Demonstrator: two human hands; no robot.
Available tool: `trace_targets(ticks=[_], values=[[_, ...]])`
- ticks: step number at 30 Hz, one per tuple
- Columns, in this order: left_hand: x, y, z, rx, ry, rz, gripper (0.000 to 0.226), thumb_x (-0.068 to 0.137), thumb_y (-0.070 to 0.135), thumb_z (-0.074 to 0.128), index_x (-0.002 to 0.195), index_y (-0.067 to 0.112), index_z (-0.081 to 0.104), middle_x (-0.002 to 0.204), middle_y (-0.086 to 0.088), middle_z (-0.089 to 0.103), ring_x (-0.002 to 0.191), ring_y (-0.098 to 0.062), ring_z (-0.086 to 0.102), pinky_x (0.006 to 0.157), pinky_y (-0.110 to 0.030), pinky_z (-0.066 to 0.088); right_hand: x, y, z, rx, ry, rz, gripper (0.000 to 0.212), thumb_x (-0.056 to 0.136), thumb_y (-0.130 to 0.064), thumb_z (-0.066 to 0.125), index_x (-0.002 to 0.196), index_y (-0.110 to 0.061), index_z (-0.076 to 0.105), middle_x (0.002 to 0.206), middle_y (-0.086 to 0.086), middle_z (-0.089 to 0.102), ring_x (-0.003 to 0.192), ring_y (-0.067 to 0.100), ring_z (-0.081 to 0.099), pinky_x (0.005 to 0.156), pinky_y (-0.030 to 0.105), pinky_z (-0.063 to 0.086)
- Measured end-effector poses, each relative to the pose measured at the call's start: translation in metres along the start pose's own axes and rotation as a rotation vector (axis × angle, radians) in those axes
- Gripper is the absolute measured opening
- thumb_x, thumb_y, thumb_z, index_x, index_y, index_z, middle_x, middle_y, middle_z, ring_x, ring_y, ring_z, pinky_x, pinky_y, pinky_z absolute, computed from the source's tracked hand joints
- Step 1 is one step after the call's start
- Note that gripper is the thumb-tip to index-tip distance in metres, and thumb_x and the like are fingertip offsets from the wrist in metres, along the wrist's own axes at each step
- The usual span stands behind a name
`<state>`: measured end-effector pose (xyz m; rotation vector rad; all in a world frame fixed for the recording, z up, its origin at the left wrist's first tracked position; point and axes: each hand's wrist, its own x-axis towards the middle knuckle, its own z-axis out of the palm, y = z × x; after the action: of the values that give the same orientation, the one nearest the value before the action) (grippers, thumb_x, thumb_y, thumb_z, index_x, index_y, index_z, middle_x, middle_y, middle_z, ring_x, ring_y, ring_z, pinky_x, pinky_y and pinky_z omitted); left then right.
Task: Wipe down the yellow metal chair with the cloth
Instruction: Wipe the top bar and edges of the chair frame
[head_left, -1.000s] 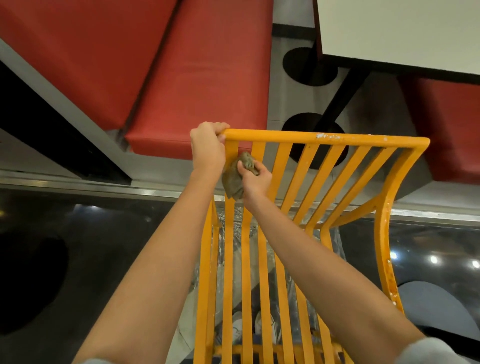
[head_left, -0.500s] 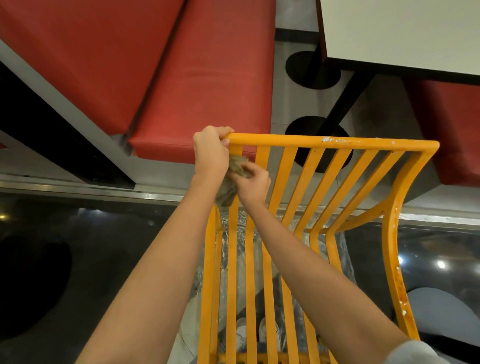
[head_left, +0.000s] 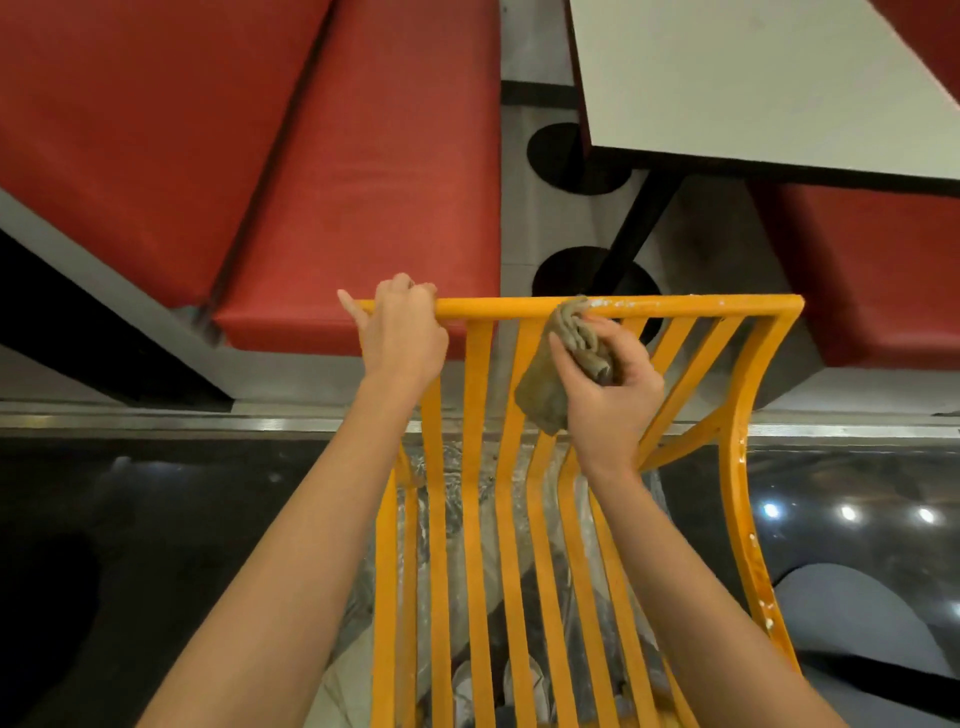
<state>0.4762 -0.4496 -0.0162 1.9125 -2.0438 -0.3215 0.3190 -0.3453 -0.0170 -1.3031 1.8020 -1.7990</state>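
Note:
The yellow metal chair (head_left: 691, 309) fills the lower middle of the view, its slatted back towards me, with white specks on the top rail and right post. My left hand (head_left: 402, 332) grips the left end of the top rail. My right hand (head_left: 610, 387) holds a crumpled grey-brown cloth (head_left: 563, 358). The cloth's upper end touches the top rail near its middle, and its lower part hangs over the slats.
Red padded benches (head_left: 291, 171) lie beyond the chair, and another red seat (head_left: 883, 270) is at the right. A white table (head_left: 769, 78) on a black leg stands at the upper right. Glossy dark floor (head_left: 156, 519) spreads on both sides, and a metal strip crosses it.
My right hand has carried the cloth from the left slats, beside my left hand, rightwards to the middle of the top rail. My left hand keeps its grip.

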Motion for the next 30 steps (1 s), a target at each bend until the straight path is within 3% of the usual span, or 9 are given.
trace_targets(ticks=[4,7,11,13,16,18,24,26,30], values=[[0.004,0.029,0.015,-0.113,0.018,0.1,0.043,0.095,0.003,0.04,0.136,0.009,0.053,0.131,-0.01,0.057,0.13,-0.027,0.044,0.12,-0.052,0.004,0.054,0.006,0.009,-0.383,-0.038,-0.33,0.023,0.083,-0.021,0.075,0.099,-0.006,0.068,0.112,0.005,0.068,0.105,0.021,0.057,0.09,0.027,0.044],[0.007,0.031,0.028,-0.215,0.01,0.085,0.043,0.097,-0.001,0.035,0.137,0.001,0.05,0.131,-0.019,0.058,0.127,-0.034,0.046,0.118,-0.038,0.015,0.065,0.034,0.049,-0.771,-0.286,-0.377,0.024,0.09,-0.03,0.062,0.102,-0.009,0.062,0.1,0.008,0.068,0.1,0.03,0.059,0.088,0.037,0.036],[0.006,0.017,0.042,-0.18,0.095,0.15,0.036,0.094,-0.007,0.038,0.124,-0.001,0.058,0.117,-0.021,0.064,0.114,-0.038,0.052,0.114,-0.038,0.021,0.07,0.064,0.044,-0.718,-0.621,-0.491,0.036,0.093,-0.019,0.056,0.128,-0.013,0.057,0.112,0.005,0.067,0.107,0.027,0.058,0.092,0.032,0.033],[0.009,0.016,0.047,-0.155,0.095,0.182,0.034,0.091,-0.009,0.04,0.114,0.001,0.062,0.107,-0.019,0.066,0.104,-0.038,0.055,0.112,-0.04,0.024,0.083,0.073,0.015,-0.764,-0.605,-0.529,0.033,0.098,-0.024,0.048,0.129,-0.019,0.058,0.115,0.001,0.066,0.107,0.023,0.056,0.091,0.03,0.032],[0.014,0.016,0.049,-0.156,0.085,0.169,0.033,0.089,-0.013,0.041,0.106,0.001,0.065,0.097,-0.018,0.066,0.096,-0.038,0.056,0.111,-0.043,0.027,0.092,0.07,0.001,-0.849,-0.428,-0.287,0.031,0.105,-0.037,0.039,0.099,-0.017,0.062,0.093,0.002,0.065,0.09,0.027,0.058,0.084,0.035,0.031],[0.015,0.013,0.05,-0.169,0.088,0.164,0.033,0.087,-0.014,0.041,0.103,0.001,0.067,0.094,-0.019,0.066,0.094,-0.038,0.057,0.111,-0.043,0.026,0.093,0.059,0.027,-0.899,-0.443,-0.215,0.036,0.104,-0.039,0.037,0.082,-0.017,0.055,0.083,0.006,0.066,0.082,0.031,0.06,0.082,0.041,0.035],[0.016,0.009,0.054,-0.145,0.125,0.208,0.026,0.079,-0.017,0.042,0.084,-0.001,0.062,0.079,-0.02,0.06,0.081,-0.04,0.055,0.104,-0.048,0.031,0.081,0.044,0.067,-0.838,-0.769,-0.425,0.038,0.105,-0.044,0.034,0.112,-0.018,0.06,0.105,0.003,0.07,0.095,0.027,0.063,0.081,0.039,0.037],[0.017,0.007,0.058,-0.149,0.132,0.213,0.029,0.085,-0.014,0.043,0.095,-0.001,0.066,0.087,-0.02,0.064,0.088,-0.04,0.057,0.108,-0.045,0.027,0.087,0.06,0.039,-0.825,-0.707,-0.507,0.037,0.104,-0.046,0.034,0.117,-0.022,0.059,0.102,-0.003,0.067,0.092,0.022,0.06,0.081,0.038,0.038],[0.017,0.008,0.058,-0.183,0.138,0.206,0.03,0.094,-0.008,0.041,0.104,0.0,0.068,0.096,-0.02,0.067,0.095,-0.04,0.058,0.11,-0.045,0.027,0.102,0.07,0.017,-0.954,-0.499,-0.291,0.043,0.104,-0.047,0.032,0.084,-0.02,0.058,0.079,-0.003,0.061,0.081,0.026,0.06,0.082,0.041,0.036]])
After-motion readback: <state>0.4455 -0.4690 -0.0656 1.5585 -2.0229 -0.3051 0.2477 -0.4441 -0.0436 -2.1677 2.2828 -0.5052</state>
